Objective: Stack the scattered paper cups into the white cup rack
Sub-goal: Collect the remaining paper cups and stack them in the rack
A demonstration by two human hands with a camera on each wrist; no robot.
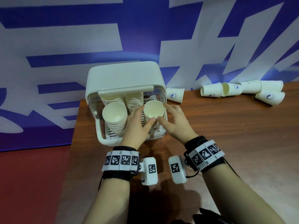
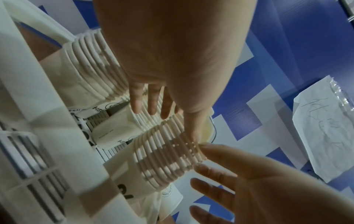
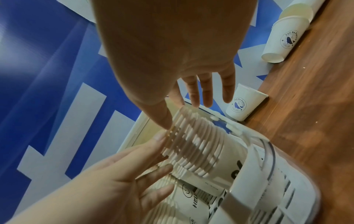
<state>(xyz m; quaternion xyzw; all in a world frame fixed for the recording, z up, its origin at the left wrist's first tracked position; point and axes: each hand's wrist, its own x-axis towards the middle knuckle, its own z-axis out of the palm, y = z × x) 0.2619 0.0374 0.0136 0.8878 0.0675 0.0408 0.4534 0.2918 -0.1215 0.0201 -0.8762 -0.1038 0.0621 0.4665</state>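
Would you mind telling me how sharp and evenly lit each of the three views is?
Head view: sharp, wide-angle bend in the wall stripes, the forearms' shadow dark on the table. Left wrist view: the left hand is dim, the white cup rack smeared. Right wrist view: the right hand is shadowed, cup stack fairly crisp.

The loose paper cup [image 3: 245,104] lying near my rack reads "Fell Be Funny FOR LIFE" around a whale logo. Another fallen cup [image 3: 285,40] bears the same print. A stacked cup [image 3: 191,195] shows "HEL", the rest hidden.

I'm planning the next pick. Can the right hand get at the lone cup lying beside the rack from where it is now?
Probably yes. The right hand is open at the front right stack, holding nothing, and the lone cup lies on the bare table just right of the rack, with nothing between.
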